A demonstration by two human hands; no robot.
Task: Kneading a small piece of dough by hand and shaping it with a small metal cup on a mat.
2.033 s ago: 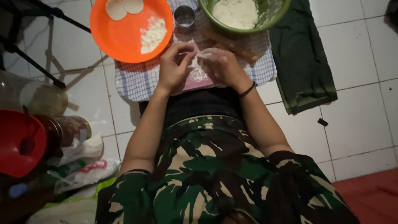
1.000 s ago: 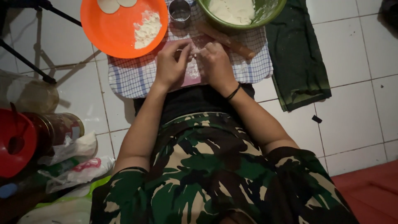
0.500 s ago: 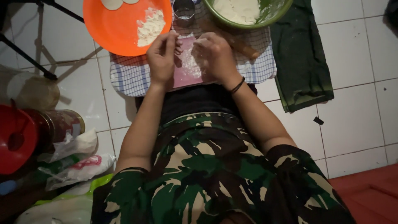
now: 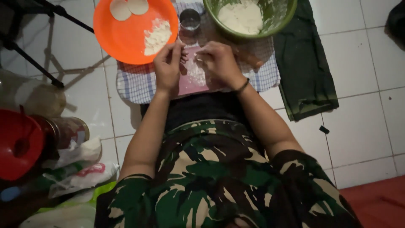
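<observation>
My left hand [image 4: 168, 67] and my right hand [image 4: 220, 63] hover close together over a pink board [image 4: 192, 84] dusted with flour, which lies on a checked cloth [image 4: 130, 86]. The right fingertips pinch a small pale piece of dough [image 4: 199, 56]. The left fingers are curled a short gap away from it; whether they hold anything is unclear. An orange plate [image 4: 122, 38] with two flat dough discs [image 4: 120, 9] and a heap of flour [image 4: 157, 36] sits just beyond my left hand. A green bowl [image 4: 276, 19] of white dough stands beyond my right hand.
A small metal cup [image 4: 190, 19] stands between plate and bowl. A brown rolling pin [image 4: 249, 59] lies by my right wrist. A dark green cloth [image 4: 303, 67] lies right of the checked cloth. A red lid [image 4: 17, 143], jars and plastic bags crowd the left. White floor tiles lie all around.
My hands have drawn slightly apart; a second ago their fingertips were together over the board. The view has shifted a little, with the plate and bowl staying in place.
</observation>
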